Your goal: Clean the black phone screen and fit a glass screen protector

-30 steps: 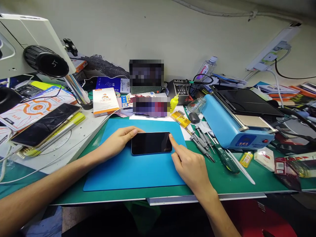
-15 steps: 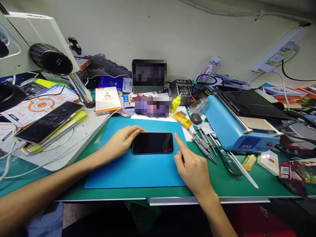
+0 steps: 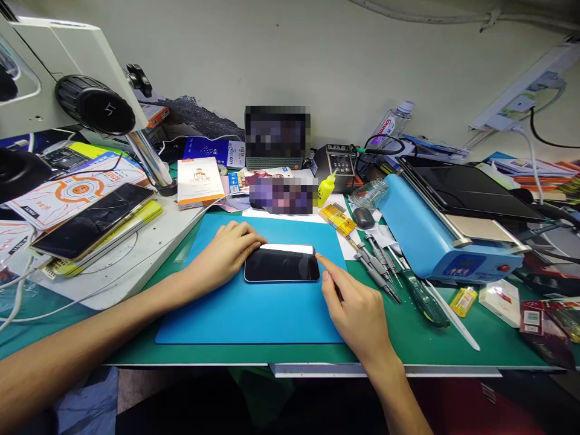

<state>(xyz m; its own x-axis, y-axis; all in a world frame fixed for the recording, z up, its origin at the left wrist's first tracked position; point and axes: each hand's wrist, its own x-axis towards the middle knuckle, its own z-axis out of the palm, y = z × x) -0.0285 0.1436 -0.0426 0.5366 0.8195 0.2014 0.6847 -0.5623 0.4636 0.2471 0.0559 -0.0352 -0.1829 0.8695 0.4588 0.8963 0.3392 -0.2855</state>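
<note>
A black-screened phone (image 3: 281, 264) lies on a blue mat (image 3: 254, 308) in front of me. My left hand (image 3: 224, 254) grips its left end, fingers curled over the far corner. The phone's far edge is tilted up a little, showing a pale strip along it. My right hand (image 3: 351, 308) touches the phone's right end with the index fingertip and thumb, the other fingers curled.
Several screwdrivers (image 3: 378, 272) and a white spudger (image 3: 453, 320) lie right of the mat. A blue machine (image 3: 435, 241) stands beyond them. A microscope (image 3: 67, 78) and its white base with stacked phones (image 3: 90, 226) fill the left. Boxes and a yellow bottle (image 3: 324, 188) stand behind.
The phone's far edge has lifted off the mat. My left fingers have curled further over its corner, and my right thumb has joined the index finger at its right end.
</note>
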